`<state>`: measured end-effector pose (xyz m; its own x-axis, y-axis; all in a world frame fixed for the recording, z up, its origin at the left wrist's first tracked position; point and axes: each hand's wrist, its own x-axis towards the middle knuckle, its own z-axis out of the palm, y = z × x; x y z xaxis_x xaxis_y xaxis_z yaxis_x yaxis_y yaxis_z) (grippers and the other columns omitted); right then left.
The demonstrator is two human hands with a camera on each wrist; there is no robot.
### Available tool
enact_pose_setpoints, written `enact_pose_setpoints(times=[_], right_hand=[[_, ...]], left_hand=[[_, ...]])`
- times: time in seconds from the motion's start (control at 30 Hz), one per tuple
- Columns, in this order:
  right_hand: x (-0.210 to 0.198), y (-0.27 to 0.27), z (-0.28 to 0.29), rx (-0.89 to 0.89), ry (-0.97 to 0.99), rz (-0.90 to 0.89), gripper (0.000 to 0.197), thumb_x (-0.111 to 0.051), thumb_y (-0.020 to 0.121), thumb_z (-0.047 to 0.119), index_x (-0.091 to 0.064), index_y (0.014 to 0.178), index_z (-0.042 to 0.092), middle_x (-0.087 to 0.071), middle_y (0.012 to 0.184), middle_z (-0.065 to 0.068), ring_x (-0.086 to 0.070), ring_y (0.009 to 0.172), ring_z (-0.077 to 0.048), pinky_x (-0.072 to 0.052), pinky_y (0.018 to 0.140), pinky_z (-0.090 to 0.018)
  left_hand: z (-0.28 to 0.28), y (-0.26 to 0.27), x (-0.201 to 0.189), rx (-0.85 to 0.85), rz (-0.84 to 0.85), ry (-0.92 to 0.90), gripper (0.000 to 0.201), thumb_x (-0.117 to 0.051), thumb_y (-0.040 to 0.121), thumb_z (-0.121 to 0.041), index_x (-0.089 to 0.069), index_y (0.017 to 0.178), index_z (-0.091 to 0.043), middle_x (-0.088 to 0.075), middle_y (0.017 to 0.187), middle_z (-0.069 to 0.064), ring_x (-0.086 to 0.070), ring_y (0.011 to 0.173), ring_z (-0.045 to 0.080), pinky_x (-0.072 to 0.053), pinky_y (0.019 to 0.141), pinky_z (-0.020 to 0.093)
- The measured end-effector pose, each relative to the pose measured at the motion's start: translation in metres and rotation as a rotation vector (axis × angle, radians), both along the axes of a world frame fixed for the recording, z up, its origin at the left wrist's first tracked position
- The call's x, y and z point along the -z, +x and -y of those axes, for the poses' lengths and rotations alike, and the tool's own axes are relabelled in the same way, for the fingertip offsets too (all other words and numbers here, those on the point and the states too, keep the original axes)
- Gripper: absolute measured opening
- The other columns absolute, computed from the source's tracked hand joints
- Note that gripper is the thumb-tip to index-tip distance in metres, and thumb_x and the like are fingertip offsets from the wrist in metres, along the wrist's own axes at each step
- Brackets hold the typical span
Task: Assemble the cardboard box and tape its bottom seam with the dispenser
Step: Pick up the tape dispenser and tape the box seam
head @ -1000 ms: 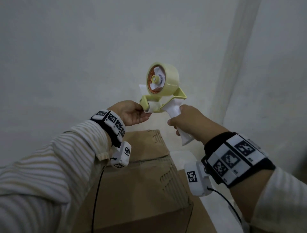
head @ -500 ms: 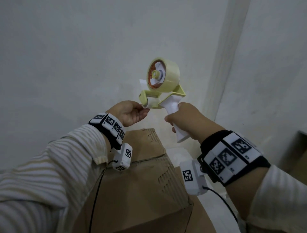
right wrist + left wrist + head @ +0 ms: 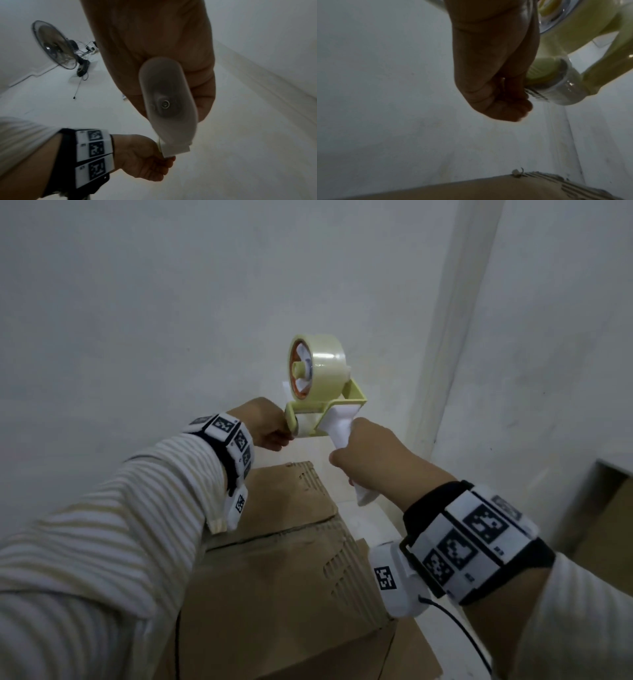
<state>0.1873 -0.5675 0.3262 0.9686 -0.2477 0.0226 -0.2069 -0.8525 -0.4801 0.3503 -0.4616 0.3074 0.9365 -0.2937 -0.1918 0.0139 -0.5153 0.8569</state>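
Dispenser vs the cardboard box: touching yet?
Apart. Head view shows the tape dispenser held up against the wall by the right hand, left hand at its roller end, bare floor visible between it and the cardboard box.

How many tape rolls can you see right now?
1. The tape roll sits on the dispenser, held up above the cardboard box: right hand on the handle, left hand at the front roller. Others could lie out of view.
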Motion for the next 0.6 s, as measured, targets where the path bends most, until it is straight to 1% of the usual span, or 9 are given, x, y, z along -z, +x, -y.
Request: enact_pose_setpoints(times=[0.07,0.13,0.2,0.23,0.33,0.37,0.43,0.5,0.6], right_hand=[[0.002,-0.001,-0.002,-0.009,-0.102,-0.037,0.020,-0.054,0.086,0.000,-0.044,0.071,0.009,-0.067,0.089,-0.018,-0.061,0.075,-0.026,-0.043,0.054,-0.023],[0.006,-0.002,0.001,0.002,-0.161,-0.034,0.016,-0.050,0.088,0.002,-0.042,0.075,0.009,-0.053,0.075,-0.007,-0.052,0.074,-0.021,-0.034,0.050,-0.019],[0.009,-0.002,0.001,0.024,-0.189,-0.038,0.025,-0.045,0.089,0.004,-0.036,0.067,0.010,-0.040,0.069,-0.003,-0.047,0.069,-0.020,-0.032,0.048,-0.021],[0.011,-0.001,0.002,0.027,-0.201,-0.064,0.031,-0.044,0.091,0.005,-0.032,0.063,0.012,-0.043,0.072,-0.004,-0.049,0.071,-0.020,-0.035,0.054,-0.022],[0.019,0.005,0.004,0.035,-0.192,-0.151,0.035,-0.044,0.094,0.010,-0.034,0.061,0.011,-0.060,0.100,-0.015,-0.059,0.095,-0.026,-0.038,0.072,-0.027],[0.019,0.005,0.005,0.028,-0.183,-0.178,0.031,-0.045,0.094,0.010,-0.041,0.064,0.009,-0.063,0.109,-0.016,-0.059,0.098,-0.026,-0.038,0.073,-0.027],[0.021,0.008,0.007,0.009,-0.182,-0.247,0.017,-0.045,0.095,0.011,-0.059,0.088,0.003,-0.063,0.118,-0.014,-0.059,0.105,-0.024,-0.039,0.078,-0.026],[0.022,0.008,0.008,-0.013,-0.183,-0.279,0.022,-0.046,0.097,0.013,-0.059,0.112,0.004,-0.062,0.122,-0.013,-0.058,0.112,-0.024,-0.041,0.084,-0.027],[0.021,0.009,0.008,-0.034,-0.190,-0.256,0.019,-0.044,0.097,0.015,-0.057,0.107,0.005,-0.062,0.119,-0.017,-0.056,0.094,-0.024,-0.039,0.076,-0.028]], left_hand=[[0.005,0.010,0.001,0.036,0.100,0.226,0.024,-0.054,0.092,-0.007,-0.055,0.068,-0.001,-0.057,0.070,0.011,-0.052,0.062,0.019,-0.045,0.059,0.026],[0.007,0.015,0.004,0.075,0.224,0.414,0.016,-0.058,0.090,-0.008,-0.067,0.088,0.005,-0.067,0.090,0.015,-0.058,0.076,0.020,-0.047,0.064,0.027],[0.012,0.020,0.013,0.150,0.323,0.602,0.024,-0.059,0.089,-0.010,-0.068,0.106,0.005,-0.068,0.105,0.017,-0.059,0.089,0.022,-0.048,0.069,0.028],[0.016,0.022,0.017,0.197,0.363,0.705,0.022,-0.060,0.089,-0.012,-0.069,0.102,0.003,-0.067,0.099,0.017,-0.058,0.090,0.023,-0.047,0.072,0.030],[0.028,0.028,0.029,0.210,0.351,0.835,0.025,-0.066,0.085,-0.018,-0.059,0.064,-0.006,-0.054,0.067,0.007,-0.052,0.082,0.022,-0.041,0.073,0.028],[0.029,0.028,0.029,0.225,0.352,0.864,0.023,-0.066,0.085,-0.017,-0.060,0.067,-0.006,-0.054,0.071,0.007,-0.051,0.082,0.021,-0.040,0.073,0.028],[0.029,0.032,0.034,0.240,0.361,0.896,0.015,-0.066,0.085,-0.016,-0.068,0.094,-0.004,-0.055,0.088,0.008,-0.050,0.086,0.018,-0.041,0.074,0.027],[0.030,0.039,0.043,0.250,0.364,0.919,0.026,-0.064,0.086,-0.018,-0.066,0.108,-0.005,-0.054,0.090,0.003,-0.051,0.086,0.017,-0.044,0.070,0.026],[0.032,0.067,0.066,0.280,0.390,1.076,0.027,-0.060,0.084,-0.025,-0.069,0.105,-0.011,-0.054,0.075,-0.006,-0.055,0.079,0.015,-0.048,0.072,0.025]])
